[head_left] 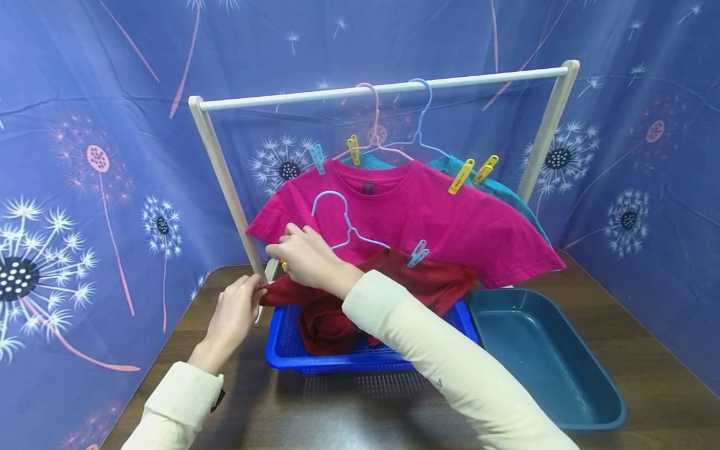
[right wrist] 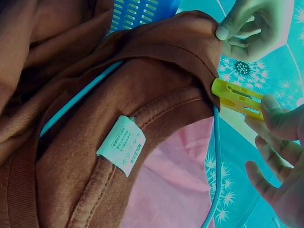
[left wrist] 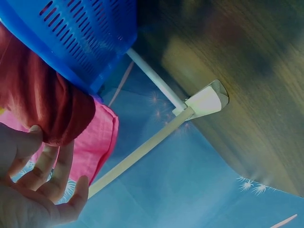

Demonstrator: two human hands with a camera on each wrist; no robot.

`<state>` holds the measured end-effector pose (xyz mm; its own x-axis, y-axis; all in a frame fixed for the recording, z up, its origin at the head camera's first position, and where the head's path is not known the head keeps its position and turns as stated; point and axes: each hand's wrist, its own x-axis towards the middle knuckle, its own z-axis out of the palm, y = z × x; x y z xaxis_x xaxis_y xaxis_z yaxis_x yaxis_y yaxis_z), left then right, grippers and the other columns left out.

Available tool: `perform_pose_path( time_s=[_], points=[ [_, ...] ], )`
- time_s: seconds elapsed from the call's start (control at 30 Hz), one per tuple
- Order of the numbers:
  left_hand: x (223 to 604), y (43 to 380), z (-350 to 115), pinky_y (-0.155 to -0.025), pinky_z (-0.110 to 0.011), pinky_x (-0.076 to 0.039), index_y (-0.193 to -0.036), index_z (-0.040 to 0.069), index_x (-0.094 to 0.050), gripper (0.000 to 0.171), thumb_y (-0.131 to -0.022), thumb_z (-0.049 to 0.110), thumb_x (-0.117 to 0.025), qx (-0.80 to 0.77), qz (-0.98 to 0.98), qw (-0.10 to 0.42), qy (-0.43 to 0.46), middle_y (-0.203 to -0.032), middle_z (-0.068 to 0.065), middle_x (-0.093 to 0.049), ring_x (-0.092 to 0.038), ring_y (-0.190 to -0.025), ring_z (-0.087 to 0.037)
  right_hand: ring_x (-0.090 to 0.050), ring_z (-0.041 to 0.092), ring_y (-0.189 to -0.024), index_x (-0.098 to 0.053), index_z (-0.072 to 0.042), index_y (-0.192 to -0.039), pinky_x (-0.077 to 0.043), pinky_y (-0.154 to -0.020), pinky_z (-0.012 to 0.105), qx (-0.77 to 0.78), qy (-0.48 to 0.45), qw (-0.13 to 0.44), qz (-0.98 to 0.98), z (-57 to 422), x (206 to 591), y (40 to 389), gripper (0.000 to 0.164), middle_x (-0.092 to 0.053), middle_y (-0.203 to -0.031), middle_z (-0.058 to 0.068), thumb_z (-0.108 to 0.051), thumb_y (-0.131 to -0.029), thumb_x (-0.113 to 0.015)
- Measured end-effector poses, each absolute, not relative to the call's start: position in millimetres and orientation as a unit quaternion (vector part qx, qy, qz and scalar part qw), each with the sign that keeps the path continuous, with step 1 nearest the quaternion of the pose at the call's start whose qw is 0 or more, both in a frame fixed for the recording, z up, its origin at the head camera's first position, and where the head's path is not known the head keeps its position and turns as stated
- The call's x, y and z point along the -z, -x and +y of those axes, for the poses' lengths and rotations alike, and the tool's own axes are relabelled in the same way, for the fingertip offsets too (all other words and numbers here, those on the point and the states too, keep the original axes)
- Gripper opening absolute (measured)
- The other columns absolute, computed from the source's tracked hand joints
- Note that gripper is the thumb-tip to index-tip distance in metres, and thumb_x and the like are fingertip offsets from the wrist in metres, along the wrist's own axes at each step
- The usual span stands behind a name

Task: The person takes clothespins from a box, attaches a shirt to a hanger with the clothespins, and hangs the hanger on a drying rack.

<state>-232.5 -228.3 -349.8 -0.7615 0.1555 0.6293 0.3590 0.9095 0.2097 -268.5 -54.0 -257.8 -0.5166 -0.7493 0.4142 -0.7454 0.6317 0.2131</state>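
Note:
My left hand (head_left: 235, 307) pinches the sleeve end of a dark red shirt (head_left: 402, 275) between thumb and fingers. In the right wrist view, my right hand (right wrist: 285, 152) pinches a yellow clothespin (right wrist: 240, 99), whose tip sits on the shirt's neckline edge beside the blue wire hanger (right wrist: 217, 161). That hanger runs inside the shirt, and its hook shows in the head view. A light blue clothespin (head_left: 419, 253) grips the shirt's other shoulder. A white label (right wrist: 122, 145) shows inside the collar. The rest of the red cloth lies bunched in a blue basket (head_left: 360, 364).
Behind, a pink shirt (head_left: 444, 212) and a teal shirt (head_left: 520, 200) hang with clothespins from a white rail (head_left: 478, 81) on wooden posts. At right on the wooden table stands a dark teal tub (head_left: 540, 350). A dandelion-print cloth (head_left: 112, 187) surrounds the table.

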Motion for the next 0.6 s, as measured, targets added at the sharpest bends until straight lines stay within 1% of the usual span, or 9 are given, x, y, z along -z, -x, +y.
perform_pose_path(
  time_s=[0.13,0.27,0.43,0.6],
  points=[
    [349.3,231.9,-228.0,-0.063,-0.047,-0.048,-0.086,0.007,-0.06,0.008,-0.083,0.0,-0.06,0.158,-0.928,0.309,0.139,-0.077,-0.008,-0.061,-0.064,-0.073,-0.032,-0.049,0.014,-0.088,-0.063,-0.023,-0.094,-0.039,-0.068,0.027,0.017,-0.433,0.237,-0.87,-56.8,259.1,267.9,0.019,-0.066,-0.084,-0.005,-0.015,-0.077,-0.065],
    [349.9,231.8,-227.9,-0.062,-0.047,-0.049,-0.086,0.008,-0.061,0.01,-0.082,-0.001,-0.061,0.158,-0.924,0.317,0.142,-0.076,-0.007,-0.061,-0.064,-0.071,-0.031,-0.05,0.015,-0.089,-0.064,-0.023,-0.097,-0.041,-0.069,0.028,0.031,-0.431,0.235,-0.871,-58.9,260.5,267.6,0.022,-0.066,-0.083,-0.006,-0.016,-0.076,-0.066],
    [350.2,232.4,-228.1,-0.062,-0.047,-0.049,-0.086,0.008,-0.062,0.013,-0.08,-0.004,-0.061,0.161,-0.921,0.326,0.143,-0.078,-0.008,-0.063,-0.065,-0.072,-0.031,-0.049,0.014,-0.094,-0.064,-0.024,-0.099,-0.041,-0.072,0.03,0.048,-0.426,0.227,-0.875,-60.9,261.7,267.8,0.025,-0.066,-0.082,-0.009,-0.016,-0.076,-0.066],
    [350.0,231.8,-227.9,-0.062,-0.047,-0.048,-0.086,0.009,-0.063,0.011,-0.081,-0.001,-0.062,0.166,-0.922,0.319,0.142,-0.078,-0.008,-0.063,-0.065,-0.072,-0.031,-0.05,0.015,-0.095,-0.063,-0.023,-0.101,-0.042,-0.073,0.03,0.057,-0.426,0.223,-0.875,-60.6,265.5,267.6,0.025,-0.067,-0.085,-0.01,-0.017,-0.076,-0.066]
  ],
)
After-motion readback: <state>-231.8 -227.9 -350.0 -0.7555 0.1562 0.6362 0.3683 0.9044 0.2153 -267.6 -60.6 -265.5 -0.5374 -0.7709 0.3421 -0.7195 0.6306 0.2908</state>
